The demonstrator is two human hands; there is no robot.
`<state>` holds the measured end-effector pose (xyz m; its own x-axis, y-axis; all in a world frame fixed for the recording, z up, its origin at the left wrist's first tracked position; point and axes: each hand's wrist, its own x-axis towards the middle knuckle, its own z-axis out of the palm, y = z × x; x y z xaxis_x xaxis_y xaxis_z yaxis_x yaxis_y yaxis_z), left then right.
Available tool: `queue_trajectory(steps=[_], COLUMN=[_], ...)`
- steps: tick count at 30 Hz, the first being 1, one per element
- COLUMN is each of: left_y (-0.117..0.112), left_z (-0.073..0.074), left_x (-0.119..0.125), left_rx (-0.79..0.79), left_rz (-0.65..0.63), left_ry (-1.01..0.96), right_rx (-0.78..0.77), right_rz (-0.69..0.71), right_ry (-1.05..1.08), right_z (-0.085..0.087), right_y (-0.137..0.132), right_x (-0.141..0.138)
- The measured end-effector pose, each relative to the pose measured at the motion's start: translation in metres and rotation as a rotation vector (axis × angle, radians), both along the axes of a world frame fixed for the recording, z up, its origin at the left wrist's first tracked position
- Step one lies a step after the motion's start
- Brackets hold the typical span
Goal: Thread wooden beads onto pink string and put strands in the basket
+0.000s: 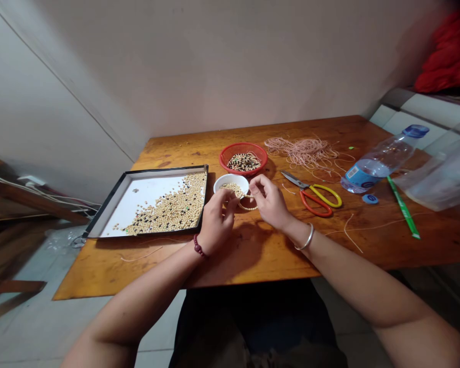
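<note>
My left hand (219,217) is closed, its fingertips pinched at the near edge of a small white bowl (230,178) of pale beads. Beside it my right hand (269,202) pinches as well, thumb against fingers. Between the two hands hangs a curved string of pale beads (248,208), which both sets of fingertips appear to hold. Left of the hands lies a black-rimmed tray (123,191) with a white floor, where many beige and dark beads (176,204) are spread. Behind the bowl stands a red plastic basket (223,153) with dark and pale beads in it.
Scissors (315,197) with red and yellow handles lie right of my hands. A tangle of pink cord (304,152) is at the back. Farther right are a tilted-looking water bottle (383,161), its blue cap (370,199), a green pen-like stick (403,207) and a clear plastic container (440,171).
</note>
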<state>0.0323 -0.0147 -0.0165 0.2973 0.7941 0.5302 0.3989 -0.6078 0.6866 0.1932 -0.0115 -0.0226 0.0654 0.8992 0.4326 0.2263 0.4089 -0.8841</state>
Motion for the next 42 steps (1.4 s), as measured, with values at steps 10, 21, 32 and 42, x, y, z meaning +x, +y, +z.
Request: queue_trajectory(steps=[10, 21, 32, 42], left_y=[0.003, 0.0, -0.003, -0.009], left_z=[0.0, 0.001, -0.007, -0.004], left_x=[-0.002, -0.003, -0.003, 0.002], left_rx=[0.069, 0.081, 0.379, 0.381], left_rz=[0.06, 0.062, 0.049, 0.045], left_ry=[0.021, -0.114, -0.058, -0.229], right_rx=[0.042, -0.138, -0.513, -0.438], right_rz=[-0.029, 0.278, 0.57, 0.596], right_ry=[-0.096, 0.118, 0.57, 0.565], right_z=[0.002, 0.014, 0.02, 0.027], right_y=[0.001, 0.002, -0.013, -0.019], right_x=[0.004, 0.004, -0.005, -0.003])
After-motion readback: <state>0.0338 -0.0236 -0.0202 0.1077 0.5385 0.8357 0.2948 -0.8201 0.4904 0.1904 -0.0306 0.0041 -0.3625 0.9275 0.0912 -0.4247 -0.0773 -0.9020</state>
